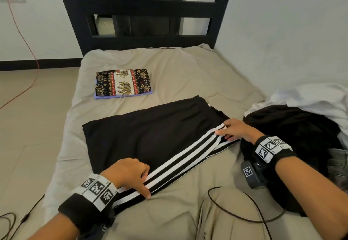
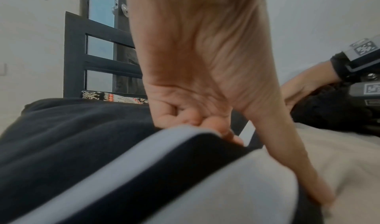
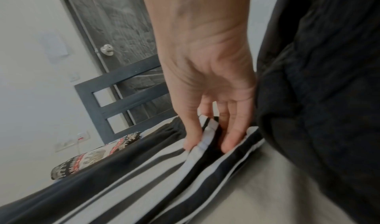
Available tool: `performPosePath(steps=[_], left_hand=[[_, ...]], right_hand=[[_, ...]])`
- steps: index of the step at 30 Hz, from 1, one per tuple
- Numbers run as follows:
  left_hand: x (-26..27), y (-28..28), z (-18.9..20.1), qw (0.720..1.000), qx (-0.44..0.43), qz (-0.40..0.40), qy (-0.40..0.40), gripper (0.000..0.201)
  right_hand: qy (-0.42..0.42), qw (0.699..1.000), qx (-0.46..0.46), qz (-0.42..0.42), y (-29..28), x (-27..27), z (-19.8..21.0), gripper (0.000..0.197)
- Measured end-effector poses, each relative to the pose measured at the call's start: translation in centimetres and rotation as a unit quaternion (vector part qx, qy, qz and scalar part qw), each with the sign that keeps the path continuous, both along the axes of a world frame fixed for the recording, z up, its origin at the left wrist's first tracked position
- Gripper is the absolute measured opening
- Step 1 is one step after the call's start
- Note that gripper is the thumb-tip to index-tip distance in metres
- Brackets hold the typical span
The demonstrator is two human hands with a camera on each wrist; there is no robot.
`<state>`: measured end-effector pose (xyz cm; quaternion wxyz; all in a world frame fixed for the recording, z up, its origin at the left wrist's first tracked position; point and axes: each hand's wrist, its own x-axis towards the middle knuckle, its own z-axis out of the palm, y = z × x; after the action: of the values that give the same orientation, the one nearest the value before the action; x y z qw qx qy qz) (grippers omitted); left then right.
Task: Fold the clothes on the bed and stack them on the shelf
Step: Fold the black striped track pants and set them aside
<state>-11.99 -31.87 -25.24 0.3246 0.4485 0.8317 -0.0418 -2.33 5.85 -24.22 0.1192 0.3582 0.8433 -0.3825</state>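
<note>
Left hand, right hand pinch striped black trousers; no readable writing.

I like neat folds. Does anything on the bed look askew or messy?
The striped pants lie slanted across the bed, and both hands, left hand and right hand, pinch their striped edge. At right, unfolded dark and white clothes sit heaped. The elephant-print stack looks tidy.
</note>
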Motion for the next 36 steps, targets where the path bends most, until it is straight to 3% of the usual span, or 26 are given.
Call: performPosePath(steps=[4, 7, 11, 12, 14, 17, 19, 21, 24, 25, 28, 31, 34, 36], left_hand=[[-0.1, -0.2, -0.6, 1.0, -0.008, 0.004, 0.008, 0.05], [-0.4, -0.3, -1.0, 1.0, -0.007, 0.014, -0.015, 0.051], [-1.3, -0.7, 0.7, 0.981, 0.032, 0.108, -0.157, 0.045], [-2.1, -1.1, 1.4, 0.975, 0.061, 0.144, -0.16, 0.045], [-4.0, -2.0, 2.5, 0.965, 0.125, 0.216, -0.077, 0.043], [-7.1, -4.8, 2.4, 0.908, 0.167, 0.365, 0.117, 0.041], [-8.7, -7.0, 1.4, 0.857, 0.155, 0.462, 0.164, 0.054], [-9.4, -8.5, 0.5, 0.826, 0.155, 0.535, 0.08, 0.065], [-8.4, -8.8, 0.2, 0.747, 0.238, 0.602, -0.152, 0.056], [-7.8, -8.7, 0.4, 0.736, 0.24, 0.599, -0.204, 0.053], [-6.4, -8.4, 0.1, 0.766, 0.2, 0.545, -0.274, 0.054], [-5.8, -8.9, 0.0, 0.777, 0.183, 0.527, -0.293, 0.051], [-5.2, -10.1, 0.4, 0.788, 0.154, 0.504, -0.318, 0.049], [-4.5, -10.6, 0.4, 0.793, 0.143, 0.49, -0.332, 0.052]], right_hand=[[-0.005, 0.998, 0.051, -0.021, 0.2, 0.9, 0.2, 0.025], [-0.024, 0.993, 0.11, -0.018, 0.0, 1.7, -0.5, 0.03], [-0.076, 0.965, 0.241, 0.068, -1.4, 0.9, 0.5, 0.041], [-0.085, 0.956, 0.268, 0.085, -1.6, 0.5, 0.9, 0.049], [-0.108, 0.932, 0.323, 0.123, -2.5, -0.6, 1.8, 0.074], [-0.109, 0.913, 0.356, 0.169, -4.8, -3.1, 3.7, 0.078], [-0.084, 0.919, 0.337, 0.184, -6.8, -4.8, 5.3, 0.078], [-0.048, 0.92, 0.329, 0.206, -9.1, -6.4, 6.6, 0.076], [-0.023, 0.926, 0.275, 0.258, -13.3, -7.9, 7.1, 0.069], [-0.026, 0.929, 0.246, 0.274, -14.7, -8.1, 6.9, 0.066], [-0.012, 0.935, 0.173, 0.31, -19.2, -7.3, 6.1, 0.057], [0.059, 0.926, 0.092, 0.36, -24.5, -5.0, 5.0, 0.041], [0.082, 0.892, 0.055, 0.442, -29.6, -2.8, 3.4, 0.038], [0.078, 0.851, 0.104, 0.509, -32.1, -2.1, 2.2, 0.04]])
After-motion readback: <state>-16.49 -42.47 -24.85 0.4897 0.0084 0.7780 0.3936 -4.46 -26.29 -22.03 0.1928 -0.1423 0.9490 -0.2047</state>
